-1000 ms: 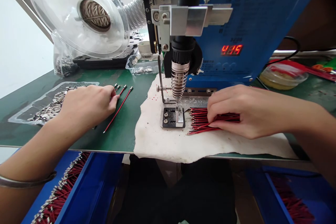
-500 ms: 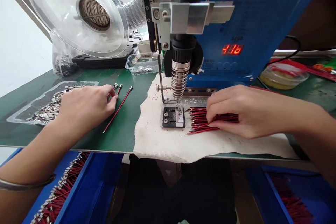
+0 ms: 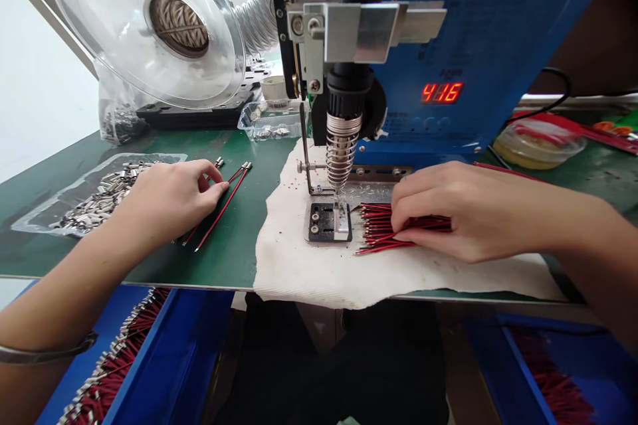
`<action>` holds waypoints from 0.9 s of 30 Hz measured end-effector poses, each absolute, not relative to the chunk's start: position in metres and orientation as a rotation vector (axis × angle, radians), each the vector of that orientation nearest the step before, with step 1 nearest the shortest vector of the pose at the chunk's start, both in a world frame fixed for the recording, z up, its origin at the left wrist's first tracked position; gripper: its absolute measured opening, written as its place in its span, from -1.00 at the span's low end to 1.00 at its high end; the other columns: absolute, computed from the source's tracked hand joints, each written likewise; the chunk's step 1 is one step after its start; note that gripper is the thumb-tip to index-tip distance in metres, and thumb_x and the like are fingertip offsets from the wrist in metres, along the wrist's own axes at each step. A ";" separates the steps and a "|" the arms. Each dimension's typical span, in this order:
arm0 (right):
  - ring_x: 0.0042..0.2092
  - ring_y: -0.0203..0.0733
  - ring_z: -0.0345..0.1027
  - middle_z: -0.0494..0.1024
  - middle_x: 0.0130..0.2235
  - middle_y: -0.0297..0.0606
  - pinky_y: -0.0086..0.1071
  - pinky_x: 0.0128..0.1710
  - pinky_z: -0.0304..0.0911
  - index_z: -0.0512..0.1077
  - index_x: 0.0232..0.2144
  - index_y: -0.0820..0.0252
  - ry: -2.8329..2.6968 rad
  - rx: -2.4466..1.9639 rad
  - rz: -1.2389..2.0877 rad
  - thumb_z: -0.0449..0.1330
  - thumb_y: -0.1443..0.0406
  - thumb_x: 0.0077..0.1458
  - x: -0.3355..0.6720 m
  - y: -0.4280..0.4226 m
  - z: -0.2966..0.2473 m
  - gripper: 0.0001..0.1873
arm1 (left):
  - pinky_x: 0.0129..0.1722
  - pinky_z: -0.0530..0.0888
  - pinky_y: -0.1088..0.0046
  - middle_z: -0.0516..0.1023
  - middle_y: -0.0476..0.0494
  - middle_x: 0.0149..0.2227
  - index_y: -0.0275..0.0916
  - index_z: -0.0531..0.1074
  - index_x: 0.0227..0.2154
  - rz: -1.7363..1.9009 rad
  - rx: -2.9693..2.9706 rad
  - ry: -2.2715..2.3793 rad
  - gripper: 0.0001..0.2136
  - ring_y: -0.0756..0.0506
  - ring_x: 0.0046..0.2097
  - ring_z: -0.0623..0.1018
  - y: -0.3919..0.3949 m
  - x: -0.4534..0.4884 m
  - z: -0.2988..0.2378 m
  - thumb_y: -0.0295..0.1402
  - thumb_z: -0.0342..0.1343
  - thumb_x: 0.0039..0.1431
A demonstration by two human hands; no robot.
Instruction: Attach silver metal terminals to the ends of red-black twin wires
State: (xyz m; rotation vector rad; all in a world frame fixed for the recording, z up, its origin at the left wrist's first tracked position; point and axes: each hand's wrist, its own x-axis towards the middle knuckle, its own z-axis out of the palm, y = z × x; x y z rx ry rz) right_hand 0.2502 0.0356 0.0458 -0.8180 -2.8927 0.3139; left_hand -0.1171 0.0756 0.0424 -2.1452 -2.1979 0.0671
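My left hand (image 3: 167, 200) lies on the green bench with fingers curled, fingertips pressing on thin red wires with metal terminals (image 3: 224, 196). Just left of it sits a pile of loose metal terminals (image 3: 94, 202) on clear plastic. My right hand (image 3: 458, 209) rests on a bundle of red wires (image 3: 386, 229) on the white cloth (image 3: 319, 272), fingers closed over them. The wire ends point at the small metal fixture (image 3: 329, 220) under the machine's coiled soldering head (image 3: 341, 146).
The blue machine (image 3: 463, 46) shows 416 on its red display. A clear reel (image 3: 144, 23) stands at back left. Blue bins (image 3: 149, 358) with finished wires sit below the bench edge at left and right. A shallow dish (image 3: 541, 139) is at right.
My left hand has slid the wires on the bench so two lie side by side, and drawn back slightly. The display went from 415 to 416. My right hand stayed put.
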 end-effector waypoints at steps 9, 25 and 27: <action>-0.29 -0.19 0.39 0.53 -0.32 -0.26 -0.29 -0.29 0.19 0.55 -0.34 0.16 -2.887 -0.800 0.315 0.13 0.38 0.30 0.250 0.035 0.045 -0.79 | -0.30 0.38 0.20 0.60 -0.35 -0.35 -0.23 0.52 -0.24 0.307 -1.980 -2.043 -0.62 -0.42 -0.24 0.60 0.080 -0.122 0.039 -0.16 -0.17 0.28; -0.30 -0.17 0.42 0.61 -0.32 -0.21 -0.28 -0.30 0.20 0.57 -0.31 0.19 -2.863 -0.802 0.289 0.10 0.37 0.31 0.248 0.034 0.047 -0.76 | -0.33 0.37 0.23 0.58 -0.27 -0.39 -0.19 0.47 -0.26 0.367 -2.062 -2.079 -0.62 -0.37 -0.30 0.58 0.073 -0.116 0.041 -0.07 -0.17 0.31; -0.29 -0.17 0.42 0.60 -0.32 -0.21 -0.29 -0.28 0.21 0.56 -0.32 0.19 -2.859 -0.776 0.279 0.10 0.37 0.31 0.248 0.034 0.047 -0.76 | -0.34 0.37 0.23 0.55 -0.27 -0.44 -0.19 0.48 -0.28 0.376 -2.036 -2.080 -0.61 -0.37 -0.32 0.58 0.074 -0.118 0.043 -0.08 -0.18 0.31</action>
